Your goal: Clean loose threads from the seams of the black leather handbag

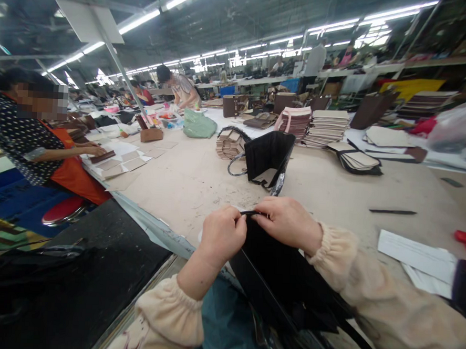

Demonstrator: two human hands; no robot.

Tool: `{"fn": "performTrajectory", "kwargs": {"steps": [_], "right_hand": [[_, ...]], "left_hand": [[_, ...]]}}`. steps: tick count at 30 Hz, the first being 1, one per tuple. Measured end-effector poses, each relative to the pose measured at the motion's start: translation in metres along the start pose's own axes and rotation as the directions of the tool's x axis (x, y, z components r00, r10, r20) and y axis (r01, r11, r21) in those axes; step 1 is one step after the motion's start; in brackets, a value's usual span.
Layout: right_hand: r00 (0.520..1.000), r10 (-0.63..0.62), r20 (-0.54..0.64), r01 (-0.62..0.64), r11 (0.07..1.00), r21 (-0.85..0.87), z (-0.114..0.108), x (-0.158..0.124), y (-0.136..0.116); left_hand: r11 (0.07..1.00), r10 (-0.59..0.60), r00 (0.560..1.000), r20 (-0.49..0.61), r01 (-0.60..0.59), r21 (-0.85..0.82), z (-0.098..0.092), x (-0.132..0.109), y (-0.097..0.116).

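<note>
A black bag (278,267) leans against my lap at the table's near edge, its inside dark. My left hand (222,234) is closed on one corner of the bag's top edge, thumb up. Along the same edge, a little to the right, my right hand (287,220) pinches the black rim between thumb and fingers. Just beyond my hands a second black bag (269,156) stands upright and gaping on the table, with a loop handle (237,165) at its left side. The lower part of the held bag runs down under my right forearm.
Stacks of brown and cream panels (326,127) stand at the table's far side, beside a green plastic bag (200,123). A dark flat strip (392,211) and white papers (415,254) lie to the right. At left, a co-worker in an orange apron (78,160) handles panels.
</note>
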State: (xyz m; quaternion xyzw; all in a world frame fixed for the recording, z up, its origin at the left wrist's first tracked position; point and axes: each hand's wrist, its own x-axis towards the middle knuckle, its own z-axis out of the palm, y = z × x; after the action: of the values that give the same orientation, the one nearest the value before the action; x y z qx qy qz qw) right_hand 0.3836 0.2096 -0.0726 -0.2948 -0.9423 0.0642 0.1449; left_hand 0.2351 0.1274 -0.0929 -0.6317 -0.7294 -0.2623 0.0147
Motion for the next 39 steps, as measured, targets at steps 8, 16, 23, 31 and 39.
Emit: {"fn": "performTrajectory", "kwargs": {"steps": [8, 16, 23, 31, 39], "right_hand": [[1.0, -0.021, -0.021, 0.021, 0.999, -0.033, 0.0026, 0.0028, 0.0], [0.998, -0.065, 0.01, 0.065, 0.997, -0.04, 0.0018, 0.0021, 0.0022], [0.998, -0.066, 0.001, 0.065, 0.993, -0.095, 0.0005, 0.0021, 0.0017], [0.998, -0.056, 0.018, 0.058, 0.993, -0.105, 0.0017, 0.0023, 0.0026], [0.995, -0.097, -0.006, 0.097, 0.995, -0.004, 0.0023, -0.0002, 0.0087]], "left_hand": [[1.0, -0.012, 1.0, 0.002, 0.012, -0.007, -0.0012, 0.0009, 0.0014], [1.0, 0.001, 1.0, 0.01, -0.002, 0.016, -0.0013, 0.001, 0.0019], [1.0, 0.014, 1.0, -0.002, -0.014, 0.015, 0.0002, 0.0006, 0.0014], [0.999, 0.028, 1.0, -0.005, -0.028, 0.018, 0.0005, 0.0005, 0.0013], [0.999, 0.02, 1.0, -0.007, -0.019, 0.035, 0.002, 0.0007, 0.0027]]}}
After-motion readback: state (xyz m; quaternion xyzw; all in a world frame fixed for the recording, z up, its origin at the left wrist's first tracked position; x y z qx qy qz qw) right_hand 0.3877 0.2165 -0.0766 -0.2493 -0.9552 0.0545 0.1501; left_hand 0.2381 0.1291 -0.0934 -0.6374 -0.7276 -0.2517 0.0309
